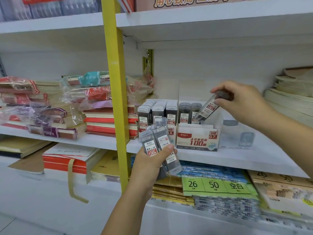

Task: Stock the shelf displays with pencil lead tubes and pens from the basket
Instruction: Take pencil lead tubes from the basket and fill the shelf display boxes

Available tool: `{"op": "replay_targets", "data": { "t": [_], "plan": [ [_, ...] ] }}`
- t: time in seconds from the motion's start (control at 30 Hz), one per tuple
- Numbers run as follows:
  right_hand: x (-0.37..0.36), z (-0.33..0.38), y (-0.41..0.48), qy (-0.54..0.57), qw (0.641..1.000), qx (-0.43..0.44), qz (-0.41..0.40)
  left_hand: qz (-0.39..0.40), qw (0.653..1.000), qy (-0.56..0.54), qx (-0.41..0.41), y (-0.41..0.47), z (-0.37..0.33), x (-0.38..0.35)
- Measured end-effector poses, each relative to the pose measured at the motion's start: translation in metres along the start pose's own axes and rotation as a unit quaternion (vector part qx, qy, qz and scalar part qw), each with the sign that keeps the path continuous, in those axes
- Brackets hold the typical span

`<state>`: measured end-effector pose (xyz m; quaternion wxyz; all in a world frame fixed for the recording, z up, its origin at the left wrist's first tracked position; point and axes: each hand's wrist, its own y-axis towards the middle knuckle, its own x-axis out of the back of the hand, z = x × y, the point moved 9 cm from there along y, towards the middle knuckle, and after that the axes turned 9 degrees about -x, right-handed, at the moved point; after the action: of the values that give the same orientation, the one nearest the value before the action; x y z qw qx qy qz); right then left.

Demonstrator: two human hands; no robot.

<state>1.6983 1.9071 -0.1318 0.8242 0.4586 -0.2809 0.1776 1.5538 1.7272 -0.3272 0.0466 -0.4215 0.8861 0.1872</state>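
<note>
Feeding tubes in one at a time, by the look of it. The right hand (240,100) at centre right pinches a single 0.7 lead tube (207,107) by its top end. It's tilted so its bottom tip dips into the HB 0.7 display box (196,138), just right of the full 0.5 rows (157,109). The left hand (150,165), lower centre, grips a fanned bunch of spare tubes (159,145), labels up, probably for quick grabbing. The basket's out of frame.

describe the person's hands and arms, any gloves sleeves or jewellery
The left hand and right hand wear no gloves, and no rings show. The left forearm and right forearm are uncovered as far as the frame reaches: no sleeve, watch or bracelet in view.
</note>
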Motion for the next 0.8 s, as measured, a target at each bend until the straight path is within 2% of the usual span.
{"op": "replay_targets", "data": {
  "t": [0.3, 0.4, 0.57, 0.63, 0.7, 0.77, 0.8],
  "plan": [
    [-0.05, 0.017, 0.034, -0.094, 0.99, 0.045, 0.097, -0.002, 1.0, 0.016, -0.006, 0.007, 0.0, 0.002],
    [-0.058, 0.015, 0.035, -0.133, 0.986, 0.066, 0.08, 0.002, 1.0, 0.012, -0.005, 0.008, 0.002, 0.003],
    [-0.064, 0.003, 0.026, -0.182, 0.979, 0.033, 0.088, 0.002, 1.0, 0.023, -0.004, 0.008, 0.004, 0.003],
    [-0.047, 0.015, 0.006, -0.141, 0.989, 0.046, 0.023, 0.008, 1.0, 0.012, -0.004, 0.006, 0.002, 0.001],
    [-0.037, 0.024, -0.03, -0.024, 0.999, 0.035, 0.003, 0.014, 1.0, 0.006, 0.003, 0.002, 0.001, -0.001],
    [-0.052, 0.031, -0.073, 0.091, 0.993, 0.011, 0.08, 0.023, 1.0, 0.011, 0.014, -0.001, 0.003, -0.004],
    [-0.065, 0.032, -0.093, 0.115, 0.985, -0.001, 0.126, 0.027, 0.999, 0.015, 0.019, -0.003, 0.003, -0.006]
  ]
}}
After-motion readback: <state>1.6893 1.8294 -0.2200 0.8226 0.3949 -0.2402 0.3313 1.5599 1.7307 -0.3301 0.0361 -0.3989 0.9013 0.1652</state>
